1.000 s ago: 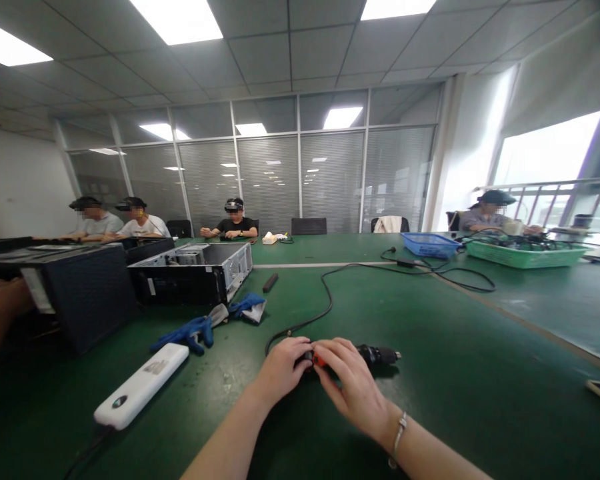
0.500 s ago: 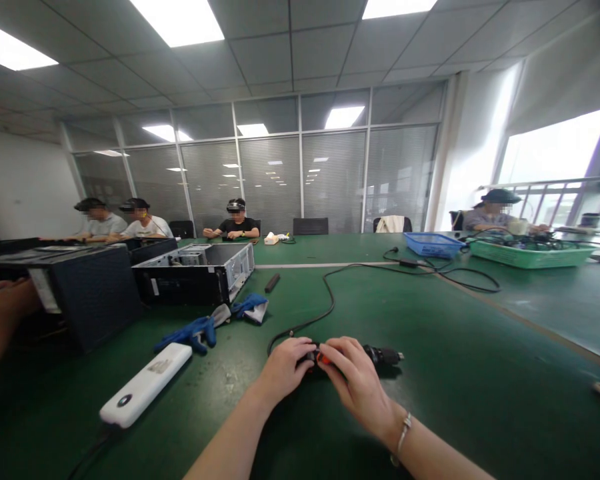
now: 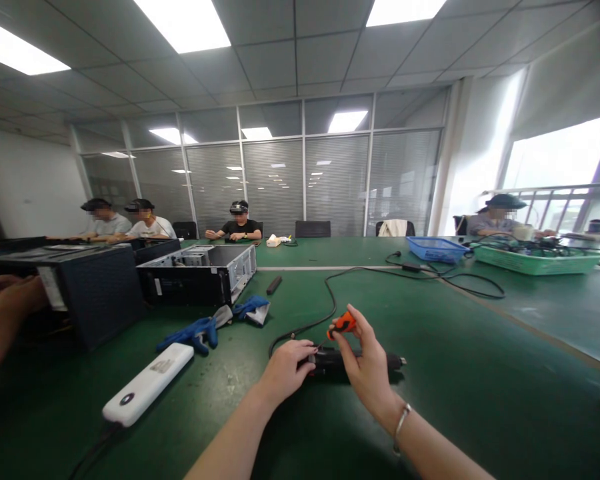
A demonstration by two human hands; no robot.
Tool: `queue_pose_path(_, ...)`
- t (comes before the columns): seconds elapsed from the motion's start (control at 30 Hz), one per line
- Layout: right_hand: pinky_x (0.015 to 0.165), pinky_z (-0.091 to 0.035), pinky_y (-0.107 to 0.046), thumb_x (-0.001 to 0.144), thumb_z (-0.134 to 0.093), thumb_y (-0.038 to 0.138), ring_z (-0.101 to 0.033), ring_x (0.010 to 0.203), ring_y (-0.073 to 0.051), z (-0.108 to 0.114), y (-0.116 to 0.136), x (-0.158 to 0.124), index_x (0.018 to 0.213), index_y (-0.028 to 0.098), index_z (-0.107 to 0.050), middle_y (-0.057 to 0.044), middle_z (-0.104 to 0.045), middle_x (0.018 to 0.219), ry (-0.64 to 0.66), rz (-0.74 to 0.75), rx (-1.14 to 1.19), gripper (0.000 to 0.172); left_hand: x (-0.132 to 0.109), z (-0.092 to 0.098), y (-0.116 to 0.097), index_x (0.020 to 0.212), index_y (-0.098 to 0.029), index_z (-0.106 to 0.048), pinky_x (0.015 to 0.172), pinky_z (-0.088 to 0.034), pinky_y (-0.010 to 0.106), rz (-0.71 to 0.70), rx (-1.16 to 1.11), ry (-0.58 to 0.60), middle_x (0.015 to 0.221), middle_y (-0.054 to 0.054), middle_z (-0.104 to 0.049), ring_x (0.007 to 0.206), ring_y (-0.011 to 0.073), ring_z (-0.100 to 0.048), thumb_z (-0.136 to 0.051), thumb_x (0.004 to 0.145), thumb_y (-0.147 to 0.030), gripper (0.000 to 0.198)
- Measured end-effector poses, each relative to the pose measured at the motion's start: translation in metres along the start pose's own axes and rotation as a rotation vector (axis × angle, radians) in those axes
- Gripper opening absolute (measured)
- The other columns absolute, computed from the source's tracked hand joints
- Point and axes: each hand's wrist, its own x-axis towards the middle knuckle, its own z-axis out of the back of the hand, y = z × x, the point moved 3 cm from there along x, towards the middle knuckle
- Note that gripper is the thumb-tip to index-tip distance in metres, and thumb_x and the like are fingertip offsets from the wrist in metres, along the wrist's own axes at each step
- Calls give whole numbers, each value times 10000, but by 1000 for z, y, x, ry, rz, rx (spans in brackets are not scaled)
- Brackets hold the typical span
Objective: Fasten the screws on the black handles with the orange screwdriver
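A black, pen-shaped electric screwdriver lies across the green table in front of me, its metal tip toward the right. My left hand grips its left end, where the black cord comes in. Above its body, my right hand pinches the orange and black handle of a small screwdriver. The thin shaft slants down and left toward the electric screwdriver, close to my left fingertips. Whether the shaft's tip touches it I cannot tell.
Left of my hands lie a white power strip and blue work gloves. Computer cases stand beyond, with another person's arm at the far left. A blue basket and green basket sit at the back right.
My right hand has lifted off the electric screwdriver, raising the orange handle and tilting it upright. My left hand has stayed in place.
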Motion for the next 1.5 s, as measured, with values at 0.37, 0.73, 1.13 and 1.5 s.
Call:
queue_pose_path(0.37,805,-554,-352,891,-522,259,-647,890,-185,-4,-14,12,1393,233,-367,-83,-639,1073,37,-25,-57,526,1,0,1,1058,-215,-695,996,-436,392,44,-35,-19,1158,66,-670,1060,223,-614,-655,761,-171,303)
queue_pose_path(0.73,720,-543,-348,872,-539,269,-626,782,-200,-20,-7,25,1373,230,-389,-56,-655,919,217,39,-177,524,4,0,2,1136,-212,-654,990,-438,376,102,-34,-15,1145,63,-675,1052,227,-614,-693,730,-174,410)
queue_pose_path(1.13,839,-504,-392,878,-501,187,-616,946,-227,-21,-1,13,1352,246,-396,-74,-640,1082,263,-19,-162,489,7,1,-1,1075,-223,-693,994,-449,356,102,-85,-26,1131,43,-685,1037,215,-631,-694,723,-137,362)
queue_pose_path(1.5,883,-491,-405,879,-512,218,-588,997,-229,-15,-1,13,1327,246,-423,-78,-618,1111,233,-24,-161,457,6,-3,7,1086,-231,-691,1048,-409,339,159,-146,-14,1164,24,-671,1101,223,-609,-723,663,-117,440)
